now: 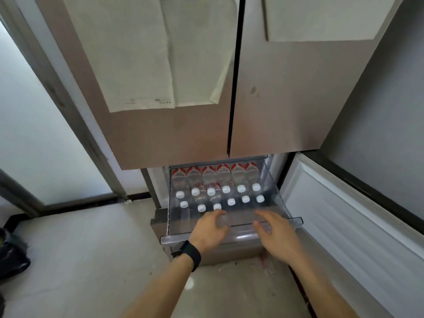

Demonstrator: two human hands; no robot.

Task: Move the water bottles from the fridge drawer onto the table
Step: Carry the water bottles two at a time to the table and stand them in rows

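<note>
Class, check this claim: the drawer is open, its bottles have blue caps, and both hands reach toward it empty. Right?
The head view shows white caps, not blue. The rest holds: the drawer is open with bottles, and the left hand and right hand reach toward it empty.

i see what looks like a home kitchen. a double-door fridge (172, 125) stands on a pale floor (91, 249) beside a frosted glass door (34, 138), its drawer (296, 220) holding bottles (226, 189).
</note>
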